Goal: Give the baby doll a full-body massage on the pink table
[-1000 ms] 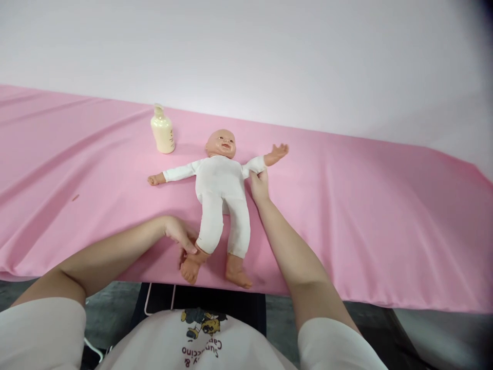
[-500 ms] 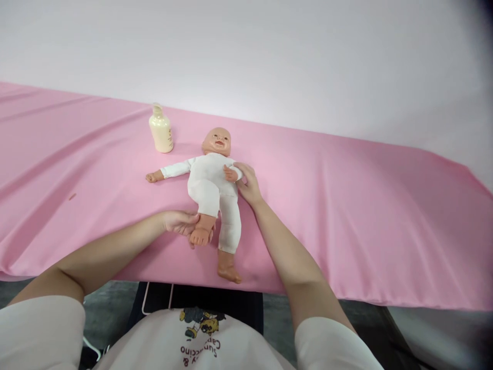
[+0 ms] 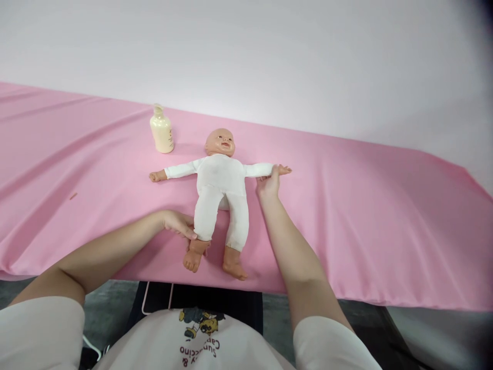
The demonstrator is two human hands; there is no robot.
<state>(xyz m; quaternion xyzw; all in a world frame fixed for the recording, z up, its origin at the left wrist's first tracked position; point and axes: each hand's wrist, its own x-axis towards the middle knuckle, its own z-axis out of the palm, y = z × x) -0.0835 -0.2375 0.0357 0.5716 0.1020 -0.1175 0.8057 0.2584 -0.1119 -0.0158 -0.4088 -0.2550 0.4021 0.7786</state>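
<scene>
On the pink cloth (image 3: 346,205), in the head view: a baby doll (image 3: 220,185) in a white suit, flat on its back, head toward the far wall, arms spread out to both sides, legs toward the near table edge, bare feet just short of it; left hand (image 3: 177,224) against the doll's lower leg on that side, fingers closed loosely round the calf just above the foot, thumb seemingly hidden behind; right hand (image 3: 268,184) at the doll's outstretched wrist, fingertips pinching it lightly from below; cream lotion bottle (image 3: 162,129) upright, near the doll's head, apart from both hands.
</scene>
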